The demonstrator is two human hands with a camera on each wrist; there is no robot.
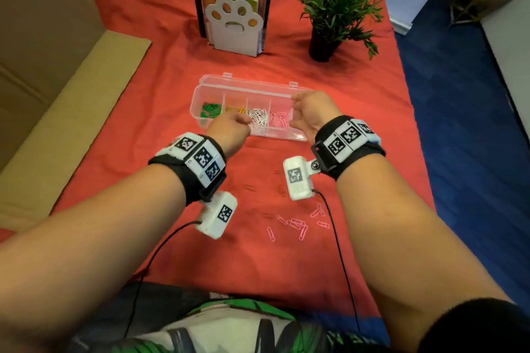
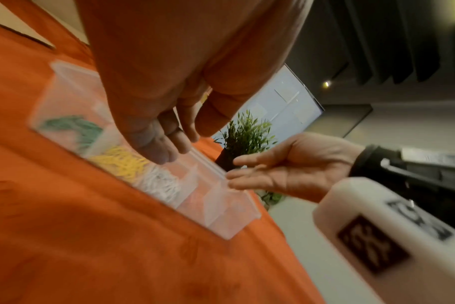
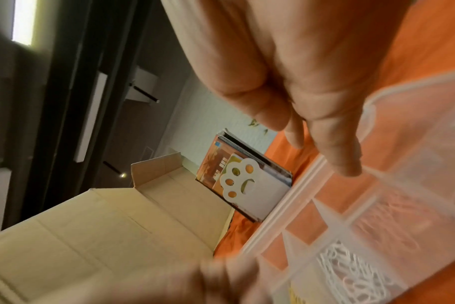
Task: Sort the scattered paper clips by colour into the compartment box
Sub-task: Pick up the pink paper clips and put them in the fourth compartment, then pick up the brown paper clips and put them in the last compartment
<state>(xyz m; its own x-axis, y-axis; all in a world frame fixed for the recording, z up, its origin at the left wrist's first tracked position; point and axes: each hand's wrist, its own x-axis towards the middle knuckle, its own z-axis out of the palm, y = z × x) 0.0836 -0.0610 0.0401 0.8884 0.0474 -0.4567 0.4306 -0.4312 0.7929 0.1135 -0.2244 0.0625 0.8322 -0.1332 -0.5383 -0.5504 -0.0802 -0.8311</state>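
Clear compartment box [image 1: 206,88], green, yellow, white, pink clips sorted inside

In the head view the left hand [image 1: 229,129] covers the near edge of the compartment box [image 1: 218,86] and most of the yellow clips [image 1: 236,109], and its fingers are hidden. Lower centre, dark clips [image 1: 251,188] on the red cloth are too faint to tell their colour. In the right wrist view's bottom edge, the left hand is a blur.

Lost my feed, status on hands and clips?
Left hand curled over yellow section, contents unseen. Right hand open at compartment box. Pink clips loose on cloth. Nothing obstructing.
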